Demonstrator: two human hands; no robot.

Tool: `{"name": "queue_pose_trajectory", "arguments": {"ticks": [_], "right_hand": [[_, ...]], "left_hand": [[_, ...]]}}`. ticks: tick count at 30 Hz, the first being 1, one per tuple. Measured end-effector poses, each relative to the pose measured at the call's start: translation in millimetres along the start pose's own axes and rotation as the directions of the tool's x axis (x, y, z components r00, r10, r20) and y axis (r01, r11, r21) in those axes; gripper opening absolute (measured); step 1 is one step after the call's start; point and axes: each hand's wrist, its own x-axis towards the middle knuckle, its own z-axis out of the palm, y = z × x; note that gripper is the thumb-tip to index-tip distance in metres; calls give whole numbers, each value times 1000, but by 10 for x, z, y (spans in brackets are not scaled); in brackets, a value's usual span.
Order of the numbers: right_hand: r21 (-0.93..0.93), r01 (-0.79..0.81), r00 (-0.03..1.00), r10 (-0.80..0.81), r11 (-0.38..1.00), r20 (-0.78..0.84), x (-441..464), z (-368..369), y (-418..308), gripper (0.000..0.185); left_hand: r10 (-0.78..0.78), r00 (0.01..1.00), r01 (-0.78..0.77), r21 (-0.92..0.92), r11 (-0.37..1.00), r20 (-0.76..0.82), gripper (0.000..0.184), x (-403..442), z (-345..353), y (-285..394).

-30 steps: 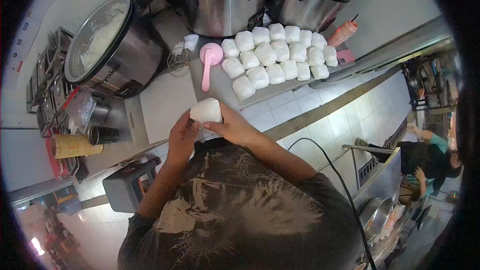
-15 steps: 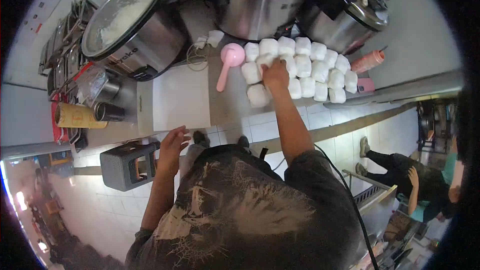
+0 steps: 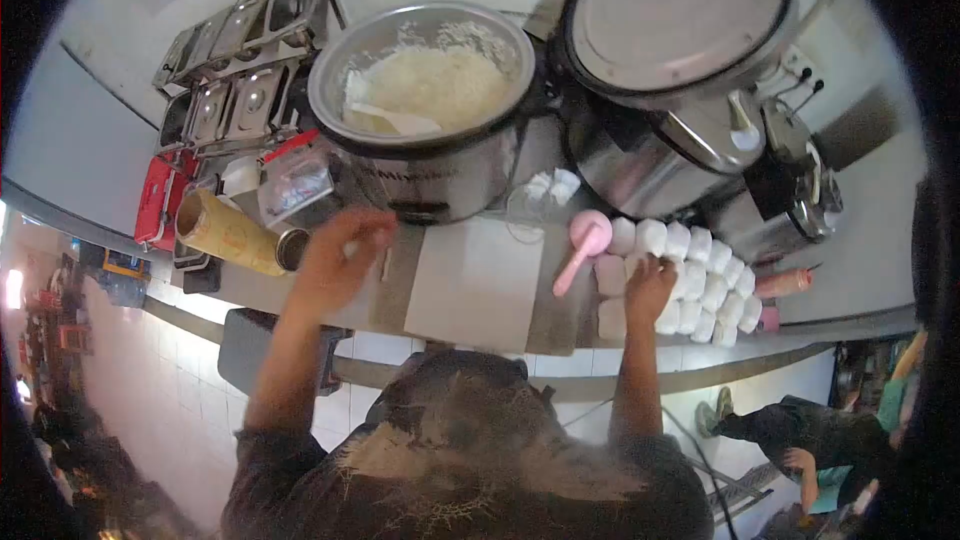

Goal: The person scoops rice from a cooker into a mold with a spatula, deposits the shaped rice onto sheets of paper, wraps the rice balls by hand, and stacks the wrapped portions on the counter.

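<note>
Several white wrapped bundles (image 3: 713, 292) sit in close rows at the counter's right. My right hand (image 3: 652, 287) is among them at the left side, its fingers bent down on one bundle, which they partly hide. Left of the bundles lies a pink scoop (image 3: 585, 248) with its handle toward me. My left hand (image 3: 345, 252) hovers over the counter in front of the open rice cooker (image 3: 440, 180), slightly blurred, thumb apart from the fingers and nothing visible in it. Beside it are a dark cup (image 3: 291, 251) and a yellow roll (image 3: 225, 230). A white sheet (image 3: 475, 280) lies between my hands.
Cooked rice (image 3: 440, 80) and a white paddle (image 3: 395, 120) are in the cooker. A second cooker (image 3: 640, 155) stands right with its lid (image 3: 680, 15) raised. Lidded metal trays (image 3: 255, 100) stand left. Another person (image 3: 810, 450) is behind at the lower right.
My view has turned left and up, bringing the rice into fuller sight. My left hand has risen from the counter's front edge to over it. My right hand remains at the bundles.
</note>
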Motion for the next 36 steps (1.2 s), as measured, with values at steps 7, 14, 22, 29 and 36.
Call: {"name": "queue_pose_trajectory", "arguments": {"ticks": [7,14,22,29,36], "right_hand": [[204,-244,926,166,948,338,-138,328,-1502,69],[565,-242,947,65,788,316,-143,-234,-1191,63],[898,-122,990,-15,422,142,1024,-1541,-2064,53],[131,434,889,-447,891,99,2551,-1157,-3656,34],[-239,656,745,-563,716,358,2876,291,-4533,23]], "left_hand": [[188,908,-395,617,680,374,22,2048,-604,177],[-457,512,-772,623,127,728,31,3312,-92,-854],[-572,396,-831,546,109,718,34,3412,139,-764],[-87,913,-362,888,285,400,20,3154,-557,-420],[80,921,116,464,878,-381,29,1767,-1028,-22]]}}
